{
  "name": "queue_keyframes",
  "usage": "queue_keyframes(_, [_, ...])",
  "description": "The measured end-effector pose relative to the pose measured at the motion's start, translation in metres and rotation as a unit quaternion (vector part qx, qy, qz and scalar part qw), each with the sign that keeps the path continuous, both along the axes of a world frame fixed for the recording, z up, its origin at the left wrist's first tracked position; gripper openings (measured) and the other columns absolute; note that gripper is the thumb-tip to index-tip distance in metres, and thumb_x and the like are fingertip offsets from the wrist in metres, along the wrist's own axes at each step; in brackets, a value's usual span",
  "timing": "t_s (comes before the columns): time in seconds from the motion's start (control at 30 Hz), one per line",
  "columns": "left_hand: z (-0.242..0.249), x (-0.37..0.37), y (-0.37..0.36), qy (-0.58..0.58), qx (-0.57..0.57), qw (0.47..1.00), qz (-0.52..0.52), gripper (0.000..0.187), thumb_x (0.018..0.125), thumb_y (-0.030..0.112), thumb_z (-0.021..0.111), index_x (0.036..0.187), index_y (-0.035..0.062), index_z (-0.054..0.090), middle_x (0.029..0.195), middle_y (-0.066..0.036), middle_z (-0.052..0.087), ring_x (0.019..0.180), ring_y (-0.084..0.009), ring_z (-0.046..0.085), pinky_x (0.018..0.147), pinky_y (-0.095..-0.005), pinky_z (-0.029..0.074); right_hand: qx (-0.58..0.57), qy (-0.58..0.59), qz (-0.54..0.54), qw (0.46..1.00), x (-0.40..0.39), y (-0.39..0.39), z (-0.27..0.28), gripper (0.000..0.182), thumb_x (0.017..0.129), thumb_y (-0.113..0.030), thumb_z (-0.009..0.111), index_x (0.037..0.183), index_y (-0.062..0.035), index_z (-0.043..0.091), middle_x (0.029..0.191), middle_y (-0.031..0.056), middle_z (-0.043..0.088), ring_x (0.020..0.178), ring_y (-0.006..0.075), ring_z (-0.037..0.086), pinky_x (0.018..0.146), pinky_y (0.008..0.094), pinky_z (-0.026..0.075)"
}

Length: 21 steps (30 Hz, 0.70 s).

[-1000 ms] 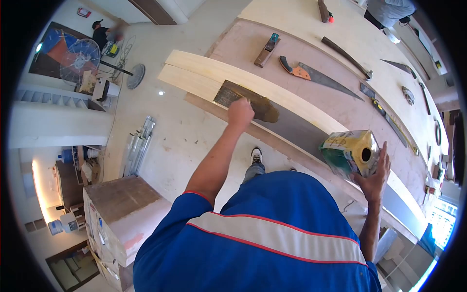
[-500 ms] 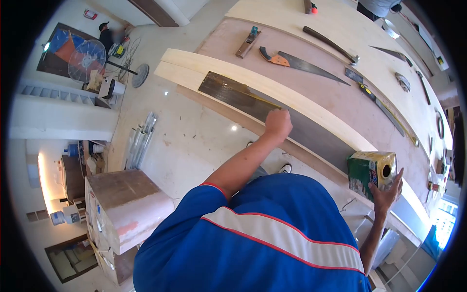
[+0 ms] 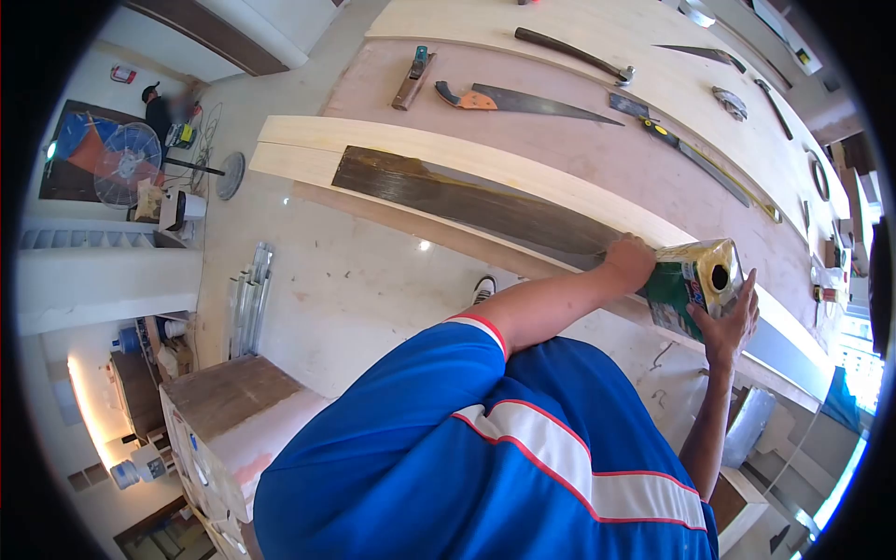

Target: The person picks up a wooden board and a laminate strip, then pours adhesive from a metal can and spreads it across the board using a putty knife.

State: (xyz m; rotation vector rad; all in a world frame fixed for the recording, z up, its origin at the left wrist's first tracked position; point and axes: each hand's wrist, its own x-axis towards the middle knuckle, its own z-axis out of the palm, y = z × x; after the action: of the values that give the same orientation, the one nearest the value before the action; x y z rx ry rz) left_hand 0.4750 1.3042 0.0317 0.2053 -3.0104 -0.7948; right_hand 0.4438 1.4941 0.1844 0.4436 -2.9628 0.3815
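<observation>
My left hand (image 3: 631,263) is a closed fist low over a long strip on the board, beside the tin. What it holds is hidden under the fingers. Behind it, a wet-looking brown coating (image 3: 448,198) covers much of the grey strip (image 3: 560,250). A green and yellow rectangular tin (image 3: 674,294) with a round opening rests on the strip's right part. My right hand (image 3: 730,322) grips the tin's near right side, thumb and fingers spread around its edge. The strip lies on a pale wooden board (image 3: 299,137).
On the bench lie a hand plane (image 3: 413,79), a handsaw (image 3: 532,105), a hammer (image 3: 574,54), a yellow-black tool (image 3: 663,133) and a roll of tape (image 3: 820,175). A wooden cabinet (image 3: 233,397) and a fan (image 3: 129,163) stand left. Another person (image 3: 157,114) is far left.
My left hand has slid right along the strip to the tin, and the brown coating now reaches further right. My right hand stays on the tin. The view has shifted.
</observation>
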Motion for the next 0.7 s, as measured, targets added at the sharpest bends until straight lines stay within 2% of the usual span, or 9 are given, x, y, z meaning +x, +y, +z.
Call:
queue_keyframes(0.1, [0.003, 0.015, -0.008, 0.038, -0.099, 0.986, -0.131, 0.017, 0.083, 0.016, 0.059, 0.087, 0.0055, 0.073, 0.096, -0.013, 0.067, 0.101, -0.0276, 0.061, 0.081, -0.0423, 0.052, 0.0, -0.001, -0.003, 1.0, 0.001, 0.0, 0.001, 0.129, 0.05, -0.028, 0.092, 0.158, -0.0186, 0.021, 0.144, 0.0186, 0.046, 0.131, 0.0376, 0.044, 0.11, 0.0509, 0.033])
queue_keyframes(0.17, [-0.014, 0.041, -0.04, 0.076, -0.157, 0.959, -0.225, 0.016, 0.082, 0.016, 0.06, 0.087, 0.0083, 0.073, 0.095, -0.009, 0.066, 0.101, -0.0247, 0.06, 0.083, -0.0417, 0.049, 0.004, 0.0, -0.006, 1.0, 0.0, 0.001, -0.001, 0.129, 0.049, -0.028, 0.092, 0.157, -0.0182, 0.022, 0.143, 0.0185, 0.047, 0.13, 0.0374, 0.044, 0.11, 0.0508, 0.033])
queue_keyframes(0.23, [-0.018, 0.074, -0.079, 0.147, -0.152, 0.939, -0.272, 0.013, 0.081, 0.016, 0.059, 0.084, 0.0112, 0.071, 0.089, -0.004, 0.064, 0.099, -0.0222, 0.058, 0.084, -0.0409, 0.046, -0.001, 0.003, -0.007, 1.0, -0.001, 0.001, -0.002, 0.129, 0.049, -0.027, 0.092, 0.157, -0.0182, 0.022, 0.143, 0.0185, 0.047, 0.13, 0.0374, 0.044, 0.11, 0.0505, 0.033])
queue_keyframes(0.33, [-0.018, 0.11, -0.14, 0.235, -0.099, 0.921, -0.295, 0.009, 0.079, 0.016, 0.059, 0.083, 0.013, 0.066, 0.084, -0.003, 0.061, 0.095, -0.0225, 0.058, 0.082, -0.0403, 0.047, -0.004, 0.002, -0.007, 1.0, -0.003, 0.001, -0.004, 0.129, 0.049, -0.026, 0.092, 0.157, -0.0182, 0.022, 0.142, 0.0185, 0.047, 0.13, 0.0374, 0.044, 0.11, 0.0502, 0.034])
queue_keyframes(0.43, [-0.004, 0.138, -0.198, 0.187, -0.106, 0.939, -0.269, 0.009, 0.076, 0.016, 0.06, 0.084, 0.0133, 0.063, 0.081, -0.003, 0.059, 0.09, -0.0227, 0.059, 0.081, -0.0397, 0.047, -0.006, 0.004, -0.001, 1.0, -0.005, 0.003, -0.007, 0.128, 0.05, -0.025, 0.091, 0.157, -0.0187, 0.023, 0.142, 0.0185, 0.047, 0.13, 0.0376, 0.044, 0.11, 0.0503, 0.034])
queue_keyframes(0.5, [0.011, 0.155, -0.236, 0.205, -0.111, 0.954, -0.191, 0.012, 0.072, 0.013, 0.062, 0.084, 0.013, 0.063, 0.081, -0.005, 0.06, 0.085, -0.024, 0.06, 0.08, -0.0387, 0.048, -0.004, 0.007, 0.0, 1.0, -0.005, 0.003, -0.008, 0.128, 0.05, -0.024, 0.091, 0.157, -0.0189, 0.022, 0.142, 0.0184, 0.047, 0.13, 0.0377, 0.044, 0.11, 0.0504, 0.033])
queue_keyframes(0.57, [0.01, 0.175, -0.281, 0.2, -0.06, 0.977, -0.033, 0.008, 0.073, 0.01, 0.064, 0.08, 0.0124, 0.067, 0.083, -0.006, 0.066, 0.085, -0.0279, 0.061, 0.076, -0.0407, 0.05, -0.001, 0.006, -0.003, 1.0, -0.007, 0.005, -0.01, 0.128, 0.049, -0.024, 0.09, 0.157, -0.0189, 0.023, 0.142, 0.0185, 0.047, 0.13, 0.0381, 0.044, 0.11, 0.0506, 0.033])
queue_keyframes(0.63, [0.013, 0.197, -0.328, 0.222, -0.083, 0.961, 0.145, 0.014, 0.071, 0.004, 0.065, 0.084, 0.009, 0.067, 0.085, -0.011, 0.069, 0.084, -0.0336, 0.064, 0.074, -0.0461, 0.051, -0.009, 0.003, 0.0, 1.0, -0.006, 0.005, -0.009, 0.127, 0.049, -0.024, 0.09, 0.157, -0.0188, 0.023, 0.143, 0.0185, 0.047, 0.13, 0.0383, 0.044, 0.11, 0.0508, 0.033])
queue_keyframes(0.7, [0.022, 0.221, -0.38, 0.049, -0.117, 0.946, 0.299, 0.013, 0.077, 0.008, 0.062, 0.089, 0.0058, 0.067, 0.089, -0.016, 0.07, 0.085, -0.0392, 0.066, 0.076, -0.0504, 0.052, -0.008, 0.002, 0.001, 1.0, -0.006, 0.005, -0.009, 0.127, 0.049, -0.024, 0.09, 0.157, -0.0187, 0.023, 0.143, 0.0189, 0.047, 0.131, 0.0387, 0.043, 0.111, 0.0508, 0.033])
